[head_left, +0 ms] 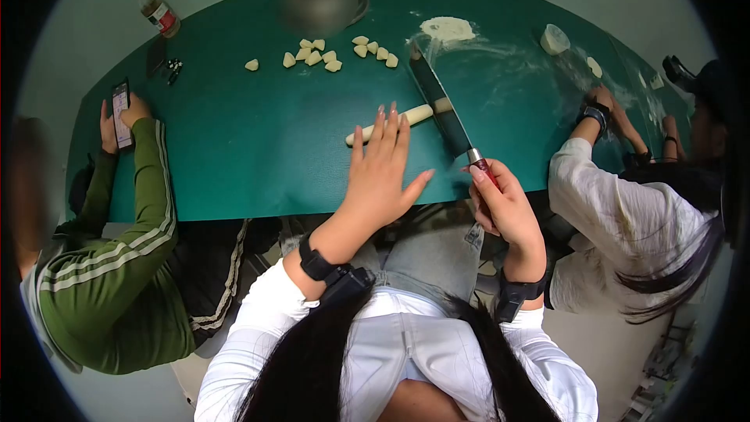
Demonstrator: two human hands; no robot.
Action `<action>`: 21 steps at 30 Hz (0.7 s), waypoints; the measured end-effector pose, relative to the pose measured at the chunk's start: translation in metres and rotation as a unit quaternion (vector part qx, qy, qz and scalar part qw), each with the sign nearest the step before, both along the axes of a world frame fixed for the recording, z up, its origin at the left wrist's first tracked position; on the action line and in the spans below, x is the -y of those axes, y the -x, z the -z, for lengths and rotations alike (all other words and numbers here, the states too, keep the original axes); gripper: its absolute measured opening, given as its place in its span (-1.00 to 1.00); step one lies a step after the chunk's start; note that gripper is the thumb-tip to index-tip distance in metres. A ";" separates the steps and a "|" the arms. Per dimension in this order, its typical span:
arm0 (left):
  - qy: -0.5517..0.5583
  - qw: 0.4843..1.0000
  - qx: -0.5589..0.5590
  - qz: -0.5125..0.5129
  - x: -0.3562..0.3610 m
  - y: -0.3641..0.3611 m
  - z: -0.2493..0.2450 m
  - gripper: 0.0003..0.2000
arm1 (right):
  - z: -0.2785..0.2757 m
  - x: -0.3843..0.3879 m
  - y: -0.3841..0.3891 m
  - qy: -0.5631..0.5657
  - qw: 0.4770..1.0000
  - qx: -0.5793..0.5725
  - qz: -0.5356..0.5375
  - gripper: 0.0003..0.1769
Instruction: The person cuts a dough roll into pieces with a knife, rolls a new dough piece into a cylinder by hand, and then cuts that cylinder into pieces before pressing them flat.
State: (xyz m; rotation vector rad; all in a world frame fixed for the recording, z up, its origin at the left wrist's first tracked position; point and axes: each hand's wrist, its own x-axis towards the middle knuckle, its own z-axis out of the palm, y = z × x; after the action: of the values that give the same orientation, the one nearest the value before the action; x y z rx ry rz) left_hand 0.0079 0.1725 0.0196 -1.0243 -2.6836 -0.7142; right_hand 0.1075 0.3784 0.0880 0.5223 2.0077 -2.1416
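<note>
My left hand point(380, 170) lies palm down across a pale rope of dough point(419, 114), its fingers stretched out and slightly spread. Both ends of the rope show; its middle is under my fingers. In my right hand point(506, 202) is the red handle of a large knife point(428, 80). The broad blade points away from me and leans left, close to the rope's right end; whether it touches cannot be made out. Farther back lie several small cut dough pieces point(313, 58), with more pieces point(381, 53) to their right and a lone piece point(251, 65) at left.
White flour point(448, 29) is heaped on the green table point(226, 141). A blurred metal bowl point(319, 1) and a red-capped bottle point(158, 14) stand toward the back. One person at left holds a phone point(121, 113); at right, other people's hands point(600, 100) are near dough and a clear bowl point(555, 40).
</note>
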 end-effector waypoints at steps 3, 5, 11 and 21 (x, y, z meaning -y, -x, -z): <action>0.001 0.999 -0.031 -0.011 -0.011 0.009 0.009 -0.14 | -0.004 -0.003 0.003 0.008 1.000 0.010 -0.021 -0.62; -0.001 0.999 -0.045 -0.023 -0.014 0.011 0.013 -0.15 | -0.010 -0.001 0.003 0.021 0.999 0.028 -0.018 -0.62; -0.017 0.998 -0.051 -0.021 -0.012 0.013 0.015 -0.18 | -0.011 0.004 0.002 0.062 0.997 0.028 -0.029 -0.63; -0.035 0.998 -0.034 -0.034 -0.012 0.015 0.015 -0.20 | 0.006 0.001 0.006 0.025 0.998 -0.007 0.061 -0.68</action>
State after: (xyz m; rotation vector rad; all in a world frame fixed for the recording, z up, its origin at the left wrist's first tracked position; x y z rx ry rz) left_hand -0.0073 0.1840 0.0048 -0.9195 -2.6018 -0.7418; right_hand 0.1013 0.3777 0.0821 0.6409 1.9713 -2.2643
